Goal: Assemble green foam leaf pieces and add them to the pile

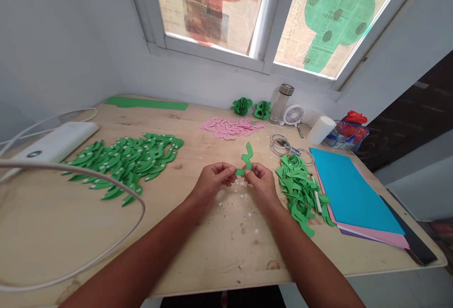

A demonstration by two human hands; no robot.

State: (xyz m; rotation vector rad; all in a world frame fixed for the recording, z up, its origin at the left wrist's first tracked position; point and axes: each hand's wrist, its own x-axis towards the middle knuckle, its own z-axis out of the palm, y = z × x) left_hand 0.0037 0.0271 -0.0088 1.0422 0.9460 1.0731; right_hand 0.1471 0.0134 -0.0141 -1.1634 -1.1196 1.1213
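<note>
Between my two hands, over the middle of the table, is a zigzag green paper cutout (247, 152). My left hand (218, 174) pinches its lower left end between thumb and fingers. Closed on the lower right part of the same piece is my right hand (261, 180); the upper end sticks up past the fingertips. Small white paper scraps (244, 195) lie on the wood below both hands. A pile of green cutouts with white patches (129, 159) spreads to the left. Nearer my right hand is a heap of loose green cutouts (297, 187).
Pink cutouts (230, 127) lie toward the wall, near two green paper balls (241, 106). A glass bottle (281, 102) and small fan (293, 115) stand behind. Tape rolls (281, 145) and coloured sheets (354, 190) are at right. A white cable (138, 199) loops over the left side.
</note>
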